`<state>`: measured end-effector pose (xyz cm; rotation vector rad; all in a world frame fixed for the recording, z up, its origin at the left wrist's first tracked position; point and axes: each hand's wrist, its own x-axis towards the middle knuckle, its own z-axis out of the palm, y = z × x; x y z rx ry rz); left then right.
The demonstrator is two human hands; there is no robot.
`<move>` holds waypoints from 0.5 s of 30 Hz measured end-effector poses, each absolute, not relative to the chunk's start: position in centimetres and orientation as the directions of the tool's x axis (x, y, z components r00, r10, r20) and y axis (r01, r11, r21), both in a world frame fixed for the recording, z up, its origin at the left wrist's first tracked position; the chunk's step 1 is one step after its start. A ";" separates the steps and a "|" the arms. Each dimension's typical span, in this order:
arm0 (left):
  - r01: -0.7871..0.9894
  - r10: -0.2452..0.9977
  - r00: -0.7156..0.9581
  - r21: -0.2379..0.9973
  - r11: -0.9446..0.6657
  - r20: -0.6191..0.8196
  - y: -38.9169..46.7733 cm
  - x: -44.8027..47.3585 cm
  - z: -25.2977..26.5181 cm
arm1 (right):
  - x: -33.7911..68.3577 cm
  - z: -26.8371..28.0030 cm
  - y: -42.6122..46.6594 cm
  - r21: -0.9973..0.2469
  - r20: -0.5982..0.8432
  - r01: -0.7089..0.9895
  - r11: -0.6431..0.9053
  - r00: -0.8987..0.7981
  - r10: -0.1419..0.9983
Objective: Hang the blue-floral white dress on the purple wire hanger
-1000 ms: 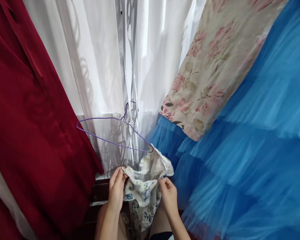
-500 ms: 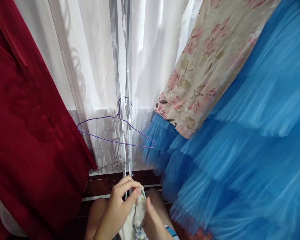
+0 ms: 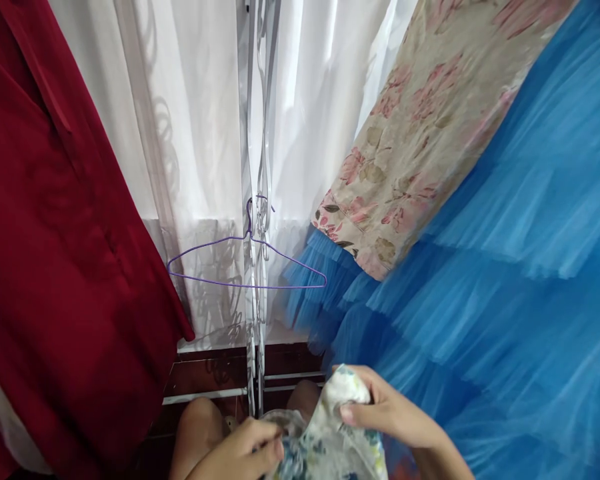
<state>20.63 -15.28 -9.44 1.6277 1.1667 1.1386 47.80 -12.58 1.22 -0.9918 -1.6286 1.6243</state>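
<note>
Over my lap I have a white garment (image 3: 325,453) patterned in blue and yellow; its lower part runs out of view. My right hand (image 3: 393,413) grips a raised upper corner of it, thumb in front and fingers behind. Lower and to the left, my left hand (image 3: 247,450) is closed with curled fingers at the garment's other side. Straight ahead, apart from both hands, a purple wire hanger (image 3: 250,285) hangs on a white vertical chain-like rack (image 3: 260,153).
A dark red dress (image 3: 70,280) hangs at the left. On the right hang a beige floral garment (image 3: 390,180) and a tiered blue tulle skirt (image 3: 480,320). Behind stands a white curtain (image 3: 200,120). White bars (image 3: 205,397) run low above the dark floor (image 3: 215,373).
My hands have parted: the right has moved up and right, lifting a corner of the garment, while the left has dropped lower. More of the cloth shows, and the view has shifted slightly.
</note>
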 end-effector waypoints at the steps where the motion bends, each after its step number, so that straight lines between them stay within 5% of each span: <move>1: 0.326 0.948 0.215 0.899 -0.294 0.232 -14.4 19.6 -8.8 | 48.7 1.8 -11.9 -0.994 -0.055 0.106 -0.006 -0.465 0.883; 4: 0.518 0.911 0.300 0.753 -0.406 0.284 -12.3 16.6 -6.4 | 51.1 3.5 -8.4 -0.993 0.063 0.089 0.082 -0.198 0.978; 8: 0.566 0.877 0.393 0.678 -0.469 0.278 -12.1 15.7 -2.4 | 51.5 6.3 -0.7 -0.968 0.252 0.017 0.252 0.011 0.968; 15: 0.541 0.823 0.447 0.627 -0.561 0.351 -12.3 17.1 3.0 | 46.3 11.8 9.5 -0.980 0.197 -0.039 0.193 -0.206 0.958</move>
